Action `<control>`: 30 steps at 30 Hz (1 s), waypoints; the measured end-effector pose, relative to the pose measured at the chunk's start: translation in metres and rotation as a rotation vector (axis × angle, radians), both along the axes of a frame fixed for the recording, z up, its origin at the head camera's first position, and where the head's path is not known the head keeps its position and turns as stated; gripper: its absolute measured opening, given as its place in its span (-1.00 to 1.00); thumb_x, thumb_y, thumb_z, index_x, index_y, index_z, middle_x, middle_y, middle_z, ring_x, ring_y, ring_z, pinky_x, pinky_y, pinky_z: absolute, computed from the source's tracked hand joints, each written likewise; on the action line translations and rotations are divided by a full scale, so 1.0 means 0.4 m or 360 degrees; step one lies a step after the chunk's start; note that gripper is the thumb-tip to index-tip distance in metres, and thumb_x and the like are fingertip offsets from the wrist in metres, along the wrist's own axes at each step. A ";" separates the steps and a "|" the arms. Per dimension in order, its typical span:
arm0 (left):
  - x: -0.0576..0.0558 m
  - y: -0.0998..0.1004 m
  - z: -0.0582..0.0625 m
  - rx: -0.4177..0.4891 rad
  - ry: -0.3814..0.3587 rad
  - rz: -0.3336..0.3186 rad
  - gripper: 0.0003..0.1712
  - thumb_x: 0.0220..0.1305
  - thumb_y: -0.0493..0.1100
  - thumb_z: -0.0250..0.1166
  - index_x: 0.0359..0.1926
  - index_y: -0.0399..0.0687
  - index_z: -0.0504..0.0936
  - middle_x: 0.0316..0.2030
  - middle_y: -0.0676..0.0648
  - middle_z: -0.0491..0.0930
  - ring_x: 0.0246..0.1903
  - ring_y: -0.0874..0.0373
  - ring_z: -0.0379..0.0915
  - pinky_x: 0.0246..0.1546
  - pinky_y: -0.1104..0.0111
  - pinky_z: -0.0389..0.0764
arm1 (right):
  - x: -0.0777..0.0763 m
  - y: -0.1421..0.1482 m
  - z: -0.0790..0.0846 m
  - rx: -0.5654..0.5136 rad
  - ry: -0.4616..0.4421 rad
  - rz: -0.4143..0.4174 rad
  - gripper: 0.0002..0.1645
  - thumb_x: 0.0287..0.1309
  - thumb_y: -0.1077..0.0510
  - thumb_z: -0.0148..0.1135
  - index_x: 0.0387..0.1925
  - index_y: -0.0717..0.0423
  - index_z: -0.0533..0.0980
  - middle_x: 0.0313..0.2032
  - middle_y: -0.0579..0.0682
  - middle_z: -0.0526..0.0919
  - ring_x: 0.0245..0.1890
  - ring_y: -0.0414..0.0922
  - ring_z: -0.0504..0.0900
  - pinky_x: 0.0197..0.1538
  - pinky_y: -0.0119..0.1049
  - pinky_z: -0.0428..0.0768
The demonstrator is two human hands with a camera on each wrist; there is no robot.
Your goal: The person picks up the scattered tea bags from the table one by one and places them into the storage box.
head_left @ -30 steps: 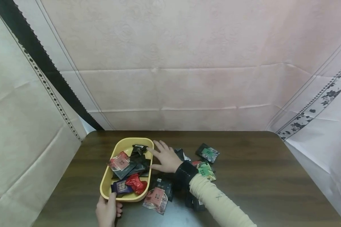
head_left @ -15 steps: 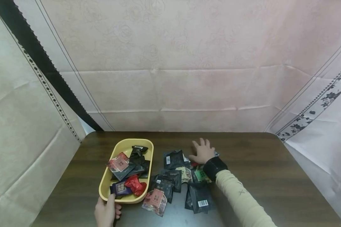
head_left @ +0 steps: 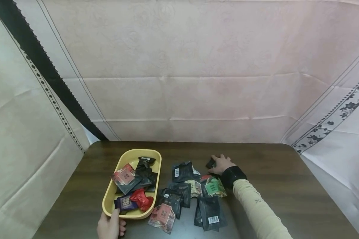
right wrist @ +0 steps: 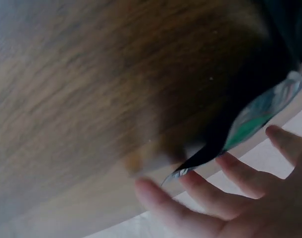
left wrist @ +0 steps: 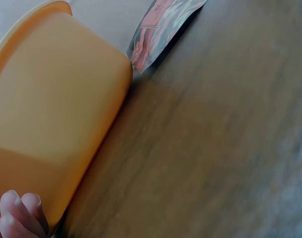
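Note:
My left hand [head_left: 108, 226] holds the near left corner of a yellow plastic basket [head_left: 107, 196], thumb over the rim and fingers curled against the outer wall. Inside lie several dark packets [head_left: 143, 172], one with a pink label [head_left: 125, 176], a purple packet [head_left: 126, 203] and a crumpled red packet [head_left: 141, 199]. Right of the basket, my right hand [head_left: 222, 165] grips a small black packet [head_left: 210, 163] at the back of a loose pile. In the right wrist view, this packet's green-labelled face [right wrist: 247, 130] is tilted up, with my fingertips along its edge; my thumb is mostly hidden.
Several packets lie between the basket and my right forearm: black ones with barcodes [head_left: 210, 212], a green-labelled one [head_left: 214, 187] and a pink-labelled one [head_left: 163, 216] near the basket's corner. Fabric walls [head_left: 179, 99] rise behind the brown table [head_left: 272, 186].
My right hand has moved from beside the basket rightward to the far packet, first spread over it, and now grips it. My left hand stays on the basket's corner.

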State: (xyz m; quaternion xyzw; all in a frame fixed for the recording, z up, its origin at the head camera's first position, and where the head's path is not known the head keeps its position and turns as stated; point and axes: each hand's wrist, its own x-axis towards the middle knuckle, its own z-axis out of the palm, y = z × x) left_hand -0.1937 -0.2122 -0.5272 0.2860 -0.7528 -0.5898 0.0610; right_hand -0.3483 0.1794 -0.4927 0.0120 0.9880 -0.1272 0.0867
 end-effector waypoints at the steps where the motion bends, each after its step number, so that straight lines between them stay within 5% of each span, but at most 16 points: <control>1: 0.002 -0.001 0.001 0.0001 -0.0018 0.0003 -0.63 0.23 -0.04 -0.06 -0.22 -0.33 0.30 -0.83 -0.02 0.45 -0.88 0.18 0.37 -0.85 0.28 0.51 | -0.001 -0.001 -0.002 -0.0016 -0.0004 0.0007 -0.15 -0.05 -0.13 0.27 0.28 0.00 0.24 0.19 0.33 0.21 0.07 0.32 0.21 -0.14 0.28 0.43; 16: 0.020 -0.005 -0.002 0.0032 -0.0027 0.0000 -0.62 0.23 -0.03 -0.04 -0.22 -0.34 0.32 -0.84 -0.02 0.45 -0.88 0.18 0.38 -0.85 0.28 0.51 | -0.039 0.009 -0.044 -0.0075 0.0163 0.0078 -0.62 -0.06 0.37 0.19 -0.17 -0.01 0.48 -0.21 0.21 0.38 -0.25 0.21 0.28 -0.38 -0.04 0.44; 23: 0.009 -0.002 0.003 0.0004 -0.0047 0.0005 -0.62 0.19 -0.02 -0.06 -0.23 -0.31 0.32 -0.84 -0.01 0.44 -0.88 0.19 0.37 -0.84 0.27 0.51 | -0.047 0.012 -0.064 0.0025 0.0401 0.0106 -0.80 0.14 0.22 0.13 -0.20 0.10 0.60 -0.29 0.17 0.55 -0.28 0.20 0.49 -0.22 0.07 0.52; 30: 0.002 -0.002 0.007 0.0026 -0.0125 -0.0009 -0.58 0.16 -0.01 -0.07 -0.19 -0.34 0.30 -0.84 0.01 0.43 -0.87 0.18 0.37 -0.82 0.27 0.51 | -0.041 0.028 -0.062 0.0040 0.0599 0.0088 -0.88 -0.01 0.27 0.17 -0.50 0.08 0.63 -0.49 0.08 0.62 -0.50 0.04 0.58 -0.53 -0.04 0.56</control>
